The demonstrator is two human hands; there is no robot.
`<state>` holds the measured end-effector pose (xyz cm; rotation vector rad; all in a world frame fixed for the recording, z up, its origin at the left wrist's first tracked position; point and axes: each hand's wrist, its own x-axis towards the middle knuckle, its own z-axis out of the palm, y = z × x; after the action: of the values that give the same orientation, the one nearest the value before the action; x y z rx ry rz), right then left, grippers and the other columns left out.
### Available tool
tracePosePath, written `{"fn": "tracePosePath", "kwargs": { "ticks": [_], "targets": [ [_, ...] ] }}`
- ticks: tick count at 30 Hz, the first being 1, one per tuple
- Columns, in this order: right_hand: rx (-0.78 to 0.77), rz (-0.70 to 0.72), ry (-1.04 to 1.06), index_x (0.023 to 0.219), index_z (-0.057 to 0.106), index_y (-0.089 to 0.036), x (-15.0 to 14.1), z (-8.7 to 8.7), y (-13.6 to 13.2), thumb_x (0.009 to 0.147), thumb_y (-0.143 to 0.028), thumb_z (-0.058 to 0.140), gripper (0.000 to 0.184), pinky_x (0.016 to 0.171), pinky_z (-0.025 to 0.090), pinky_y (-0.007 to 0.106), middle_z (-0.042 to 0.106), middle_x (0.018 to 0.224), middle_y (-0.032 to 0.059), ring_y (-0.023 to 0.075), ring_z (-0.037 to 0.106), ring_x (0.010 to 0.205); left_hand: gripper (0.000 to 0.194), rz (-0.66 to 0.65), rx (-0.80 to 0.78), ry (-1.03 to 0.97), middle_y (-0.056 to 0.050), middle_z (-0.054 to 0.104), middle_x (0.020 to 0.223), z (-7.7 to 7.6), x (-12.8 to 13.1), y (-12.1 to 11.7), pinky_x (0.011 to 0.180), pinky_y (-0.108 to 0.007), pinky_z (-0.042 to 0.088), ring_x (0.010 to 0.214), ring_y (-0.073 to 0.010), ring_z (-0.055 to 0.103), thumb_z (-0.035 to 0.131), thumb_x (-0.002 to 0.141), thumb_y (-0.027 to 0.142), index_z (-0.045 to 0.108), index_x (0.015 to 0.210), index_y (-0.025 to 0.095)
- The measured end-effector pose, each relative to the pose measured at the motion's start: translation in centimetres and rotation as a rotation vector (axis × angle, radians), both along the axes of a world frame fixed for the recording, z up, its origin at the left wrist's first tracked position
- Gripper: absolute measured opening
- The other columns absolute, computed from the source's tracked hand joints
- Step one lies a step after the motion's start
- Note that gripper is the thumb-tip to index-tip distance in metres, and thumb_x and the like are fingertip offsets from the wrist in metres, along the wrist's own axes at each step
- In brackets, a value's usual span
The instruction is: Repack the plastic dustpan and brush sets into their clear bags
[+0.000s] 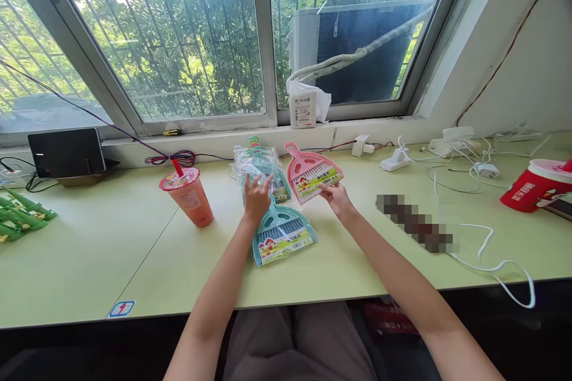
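Observation:
My right hand (338, 197) grips the lower right corner of a pink dustpan-and-brush set (313, 174), with the thumb over its printed label. The pink set tilts on the table's far side, handle pointing toward the window. My left hand (258, 195) is over the handle end of a blue dustpan-and-brush set (286, 233), fingers apart; whether it touches the handle is hidden. Beyond that hand lie more blue-green dustpan sets (281, 186) in clear plastic wrapping, partly covered by my fingers.
An orange drink cup (190, 199) with a red straw stands to the left, near a tablet (67, 153). At right are a blurred-out phone-like object (415, 223), a white cable (504, 265), power plugs (395, 159) and a red cup (527, 187). A white box (302, 110) sits on the sill.

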<state>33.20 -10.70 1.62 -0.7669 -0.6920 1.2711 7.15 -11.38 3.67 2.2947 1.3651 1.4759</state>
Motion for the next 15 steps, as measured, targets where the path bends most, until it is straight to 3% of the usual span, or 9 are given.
{"fn": "tracePosePath", "kwargs": {
  "ticks": [2,5,12,15],
  "targets": [
    [-0.006,-0.008,0.001,0.089,0.063,-0.022,0.2,-0.1,0.1,0.061,-0.01,0.078,0.034,0.082,0.062,0.031,0.074,0.093,-0.0008,0.0166,0.072,0.086,0.049,0.037,-0.002,0.022,-0.005,0.074,0.094,-0.4,-0.4,0.4,0.121,-0.053,-0.006,0.131,-0.028,0.047,0.051,0.07,0.008,0.072,0.109,0.03],
    [-0.026,0.001,-0.016,0.088,0.063,-0.021,0.3,-0.1,0.3,0.062,-0.008,0.077,0.033,0.08,0.062,0.031,0.074,0.092,-0.0007,0.0166,0.071,0.084,0.045,0.113,0.005,0.044,-0.002,0.074,0.098,-0.7,-1.2,0.8,0.119,-0.057,-0.007,0.127,-0.0285,0.051,0.049,0.072,0.008,0.074,0.101,0.032],
    [-0.078,0.133,-0.12,0.088,0.063,-0.019,0.0,0.7,-0.1,0.063,-0.005,0.077,0.032,0.082,0.062,0.037,0.074,0.091,0.0033,0.0201,0.072,0.084,0.043,0.231,0.001,0.234,0.001,0.068,0.122,-0.3,-1.3,0.3,0.119,-0.055,-0.006,0.131,-0.0243,0.048,0.036,0.09,0.024,0.065,0.121,0.029],
    [-0.041,0.171,-0.157,0.09,0.064,-0.018,-0.2,1.1,-0.6,0.064,-0.005,0.076,0.032,0.083,0.061,0.038,0.074,0.095,0.0042,0.0208,0.072,0.087,0.043,0.387,-0.03,0.224,-0.005,0.064,0.129,-0.6,-0.5,0.8,0.12,-0.055,0.001,0.13,-0.0263,0.047,0.036,0.095,0.035,0.06,0.128,0.024]
  ]
}}
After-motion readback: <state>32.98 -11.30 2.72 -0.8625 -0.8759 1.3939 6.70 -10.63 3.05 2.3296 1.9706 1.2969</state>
